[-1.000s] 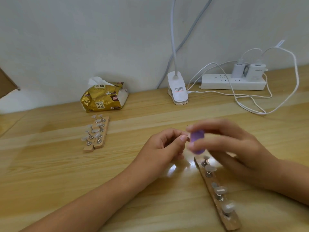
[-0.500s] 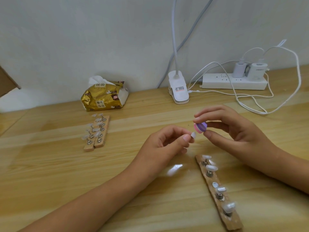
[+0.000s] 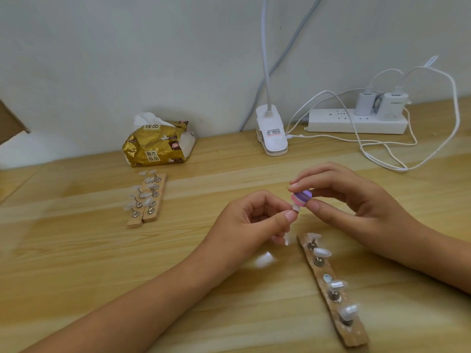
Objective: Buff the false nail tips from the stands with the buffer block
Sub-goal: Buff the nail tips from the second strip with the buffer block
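The false nail tip (image 3: pixel 295 208) is in the air above the middle of the table (image 3: pixel 76 250), pinched between the thumb and curled fingers of the left hand (image 3: pixel 249 220). Only a small pale edge of it shows. The buffer block (image 3: pixel 302 196), pink and purple, touches it from above. It is pinched between the thumb and forefinger of the right hand (image 3: pixel 356 200), whose other fingers are loosely bent and hold nothing.

The main danger, I think, is the grip on the tip. It is tiny and smooth, so a hard stroke may flick it out of the pinch onto the table. Too much pressure may also bend or scratch it, or rub the thumb beside it.

Just below the hands, on the near right, lies the near stand (image 3: pixel 354 337), with four tips and one bare holder (image 3: pixel 327 277). A dropped wrist or forearm could knock these tips off. The far stands (image 3: pixel 163 184) on the left are well apart and seem safe.
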The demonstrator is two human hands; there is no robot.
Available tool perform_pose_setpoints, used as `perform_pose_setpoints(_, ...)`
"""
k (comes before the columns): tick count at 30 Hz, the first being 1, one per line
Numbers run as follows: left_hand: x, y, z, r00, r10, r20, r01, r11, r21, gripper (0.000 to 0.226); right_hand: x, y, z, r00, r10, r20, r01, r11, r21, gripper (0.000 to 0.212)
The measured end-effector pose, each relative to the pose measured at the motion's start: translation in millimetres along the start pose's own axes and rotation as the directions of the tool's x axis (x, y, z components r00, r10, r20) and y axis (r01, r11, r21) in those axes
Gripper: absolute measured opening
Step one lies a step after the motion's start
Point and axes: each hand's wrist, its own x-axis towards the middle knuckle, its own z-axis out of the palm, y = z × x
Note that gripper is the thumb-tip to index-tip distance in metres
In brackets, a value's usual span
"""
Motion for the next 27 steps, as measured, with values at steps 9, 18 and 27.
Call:
perform_pose_setpoints(9, -0.4, 0.9, 0.2, 1.000, -0.010, -0.021, 0.010, 1.000, 0.013, 0.003, -1.1, -4.6, -1.0, 0.999, -0.037, 0.019, 0.038, 0.998, -0.041, 0.021)
perform_pose_setpoints(18, -0.7, 1.4, 0.5, 1.000, -0.018, -0.015, 0.018, 1.000, 0.001, 0.005, -1.2, -4.2, 1.3, 0.990, -0.140, 0.023, 0.142, 0.977, -0.159, 0.018)
perform_pose_setpoints(27, 1.0, 0.4, 0.6, 1.000, -0.013, -0.019, 0.013, 1.000, 0.015, 0.004, -2.3, -1.8, 1.9, 0.985, -0.171, 0.025, 0.173, 0.962, -0.213, 0.020)
